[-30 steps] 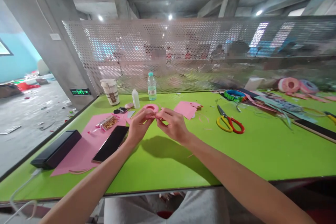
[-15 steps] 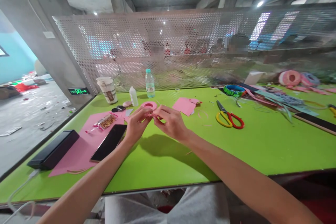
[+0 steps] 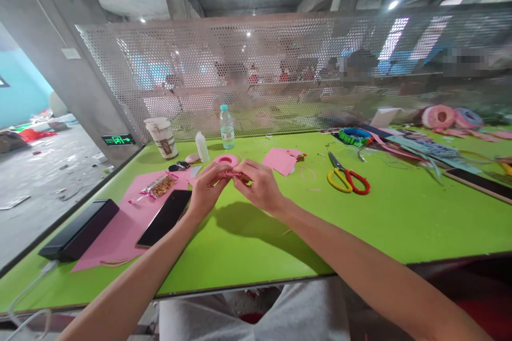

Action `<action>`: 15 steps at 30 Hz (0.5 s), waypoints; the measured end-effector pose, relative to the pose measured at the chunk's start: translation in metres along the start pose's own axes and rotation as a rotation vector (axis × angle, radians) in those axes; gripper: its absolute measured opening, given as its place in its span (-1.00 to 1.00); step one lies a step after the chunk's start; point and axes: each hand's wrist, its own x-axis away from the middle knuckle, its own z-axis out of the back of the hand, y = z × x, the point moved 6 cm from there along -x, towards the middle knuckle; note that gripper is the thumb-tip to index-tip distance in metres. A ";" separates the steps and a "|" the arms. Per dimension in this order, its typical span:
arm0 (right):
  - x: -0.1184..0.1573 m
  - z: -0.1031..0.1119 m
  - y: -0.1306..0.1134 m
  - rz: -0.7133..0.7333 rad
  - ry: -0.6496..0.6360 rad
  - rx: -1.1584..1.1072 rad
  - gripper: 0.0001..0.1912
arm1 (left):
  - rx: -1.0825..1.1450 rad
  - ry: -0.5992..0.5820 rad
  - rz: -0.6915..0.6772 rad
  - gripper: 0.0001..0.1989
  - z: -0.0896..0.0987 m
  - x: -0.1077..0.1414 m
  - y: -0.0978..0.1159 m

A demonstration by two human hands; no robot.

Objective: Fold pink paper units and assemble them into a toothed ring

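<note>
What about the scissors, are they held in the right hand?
No, the scissors lie on the green table, apart from the right hand.

green table (image 3: 380, 229) before a perforated screen (image 3: 208, 74)
a cup (image 3: 161, 138) stands left of a teal-capped bottle (image 3: 227, 130); nearer lie a wrapped snack (image 3: 160, 186), a dark phone (image 3: 165, 218) and a long black box (image 3: 80, 230).

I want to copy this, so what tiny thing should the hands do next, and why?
Perhaps a gentle squeeze on the small pink piece. The left hand and right hand both pinch it, close together, so it seems easy to press. The scissors lie apart on the green table, so cutting seems less handy.
</note>
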 end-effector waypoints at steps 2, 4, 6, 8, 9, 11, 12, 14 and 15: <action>-0.001 0.000 0.004 -0.044 0.017 -0.045 -0.89 | -0.009 -0.004 -0.005 -0.87 0.000 0.000 0.000; -0.001 -0.001 0.008 -0.084 0.029 -0.089 -0.89 | -0.020 -0.010 -0.010 -0.85 0.000 0.000 0.000; -0.002 -0.002 0.010 -0.119 0.034 -0.125 -0.88 | -0.032 -0.017 -0.012 -0.81 0.000 0.001 0.000; -0.002 -0.002 0.012 -0.152 0.032 -0.153 -0.87 | -0.044 -0.022 -0.014 -0.78 0.001 0.001 0.000; -0.002 -0.002 0.012 -0.167 0.029 -0.164 -0.87 | -0.050 -0.024 -0.016 -0.77 0.001 0.001 -0.001; -0.003 -0.003 0.012 -0.191 0.020 -0.179 -0.87 | -0.064 -0.029 -0.021 -0.77 0.001 0.002 -0.001; -0.003 -0.003 0.013 -0.200 0.014 -0.182 -0.86 | -0.073 -0.033 -0.024 -0.77 0.001 0.002 -0.002; -0.004 -0.003 0.013 -0.213 0.001 -0.176 -0.86 | -0.098 -0.042 -0.029 -0.76 0.002 0.002 -0.003; -0.004 -0.003 0.013 -0.217 -0.006 -0.170 -0.85 | -0.113 -0.047 -0.031 -0.76 0.002 0.003 -0.004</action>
